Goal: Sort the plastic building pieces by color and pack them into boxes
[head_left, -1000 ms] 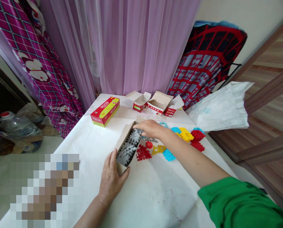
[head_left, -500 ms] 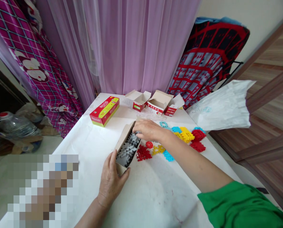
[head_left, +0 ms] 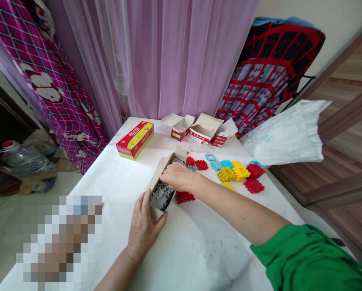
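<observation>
The left hand (head_left: 146, 222) clasps the near end of the open carton (head_left: 159, 172); just beyond it, the right hand (head_left: 177, 176) curls over the grey pieces (head_left: 162, 192) inside, though whether it pinches any I cannot tell.

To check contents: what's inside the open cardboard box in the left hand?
Grey interlocking plastic pieces show at both ends of the open cardboard box. The right hand covers the middle; anything deeper is hidden.

We now have our right hand (head_left: 177, 176) nearer the box's (head_left: 157, 173) middle, so we see red pieces (head_left: 201, 165) it hid earlier.
</observation>
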The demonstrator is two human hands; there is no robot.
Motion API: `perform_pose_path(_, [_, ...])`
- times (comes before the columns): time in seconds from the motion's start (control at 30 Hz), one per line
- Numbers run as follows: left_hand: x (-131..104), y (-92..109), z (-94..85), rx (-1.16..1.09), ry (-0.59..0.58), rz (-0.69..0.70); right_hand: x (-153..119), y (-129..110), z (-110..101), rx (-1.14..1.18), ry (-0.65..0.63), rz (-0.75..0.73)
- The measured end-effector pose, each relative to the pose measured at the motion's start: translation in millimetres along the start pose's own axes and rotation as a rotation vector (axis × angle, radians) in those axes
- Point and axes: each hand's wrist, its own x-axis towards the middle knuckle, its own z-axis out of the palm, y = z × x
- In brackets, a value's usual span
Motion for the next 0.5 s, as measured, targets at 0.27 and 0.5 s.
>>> perform_pose_path(0.27, [-1,0,1.9,0.017,0.006,0.010,-6,-7,-5,0.074,-0.033,0.054])
perform_pose_path(0.5, [6,-12,-7.0,-0.019,-0.021,0.040,-16,29,-3,0.272,0.197,0.284])
